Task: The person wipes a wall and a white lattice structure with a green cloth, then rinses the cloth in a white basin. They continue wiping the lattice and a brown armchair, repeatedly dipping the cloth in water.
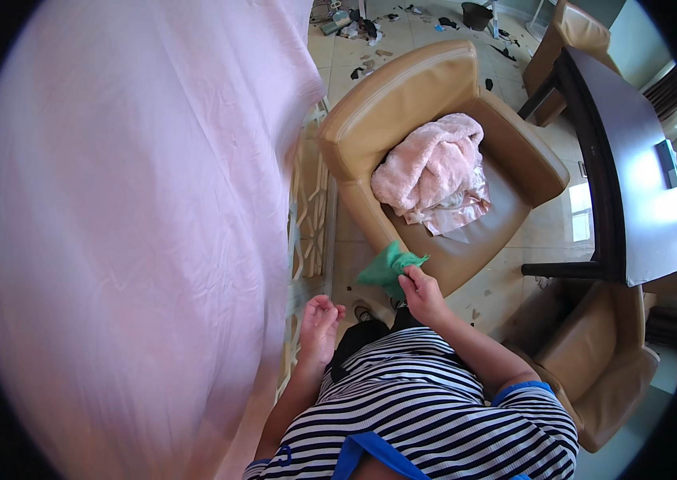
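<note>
My right hand [425,296] is closed on a thin green cloth or mesh bag [391,269], which hangs loosely to the left of the fingers. Its material is too fine to settle. To the left, beside the pink fabric [194,210], my left hand [319,324] is raised with curled fingers; whether it pinches something small cannot be told. Just beyond both hands, a tan leather armchair [494,210] holds a bundled fluffy pink blanket [434,162] with shiny satin-like material under it.
A dark table [632,162] stands at the right, with tan chairs [590,354] around it. Beside the pink fabric runs a pale lattice panel [308,222]. Scattered scraps [368,30] and a dark bucket [476,16] are on the tiled floor farther off.
</note>
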Demonstrator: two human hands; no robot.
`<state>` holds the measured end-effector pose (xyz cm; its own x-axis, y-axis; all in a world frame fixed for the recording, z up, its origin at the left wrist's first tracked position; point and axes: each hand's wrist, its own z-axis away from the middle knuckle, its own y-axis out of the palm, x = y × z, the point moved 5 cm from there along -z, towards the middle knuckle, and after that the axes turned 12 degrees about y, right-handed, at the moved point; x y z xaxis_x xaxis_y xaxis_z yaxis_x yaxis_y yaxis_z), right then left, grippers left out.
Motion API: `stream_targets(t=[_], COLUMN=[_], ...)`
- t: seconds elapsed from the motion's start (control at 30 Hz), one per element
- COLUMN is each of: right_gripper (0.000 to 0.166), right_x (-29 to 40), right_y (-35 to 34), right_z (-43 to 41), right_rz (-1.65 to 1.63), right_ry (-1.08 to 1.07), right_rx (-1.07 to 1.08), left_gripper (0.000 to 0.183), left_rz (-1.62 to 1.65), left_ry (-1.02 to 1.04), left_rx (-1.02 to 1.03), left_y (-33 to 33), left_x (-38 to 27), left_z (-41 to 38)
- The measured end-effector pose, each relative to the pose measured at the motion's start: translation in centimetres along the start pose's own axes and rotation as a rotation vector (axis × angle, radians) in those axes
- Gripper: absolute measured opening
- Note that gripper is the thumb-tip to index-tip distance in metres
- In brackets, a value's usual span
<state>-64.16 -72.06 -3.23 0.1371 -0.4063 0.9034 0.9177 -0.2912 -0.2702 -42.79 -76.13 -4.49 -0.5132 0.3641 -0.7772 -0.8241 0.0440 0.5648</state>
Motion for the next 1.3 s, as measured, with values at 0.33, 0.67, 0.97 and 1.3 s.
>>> stream_targets(t=[0.33, 0.67, 0.97, 1.3], right_gripper=[0.008, 0.014, 0.016, 0.017], right_x=[3.4, -1.3, -2.8, -3.3], right_y=[0.5, 1.9, 3.8, 3.3], right_z=[1.3, 1.4, 0.7, 0.4], right_rz=[-0.1, -0.221, -0.181, -0.407], right_ry=[-0.146, 0.042, 0.256, 0.345], right_rx=[0.121, 0.002, 0.107, 0.029], left_gripper=[0.033, 0.019, 0.018, 0.014], left_rz=[-0.068, -0.26, -0.206, -0.591], left_ry=[-0.454, -0.133, -0.284, 0.171], left_rx=[0.075, 0.142, -0.06, 0.105], left_y=[-2.3, -2.5, -3.8, -2.9], left_x=[6.0, 2.3, 1.8, -0.1], left_z=[-1.6, -0.9, 0.1, -0.6])
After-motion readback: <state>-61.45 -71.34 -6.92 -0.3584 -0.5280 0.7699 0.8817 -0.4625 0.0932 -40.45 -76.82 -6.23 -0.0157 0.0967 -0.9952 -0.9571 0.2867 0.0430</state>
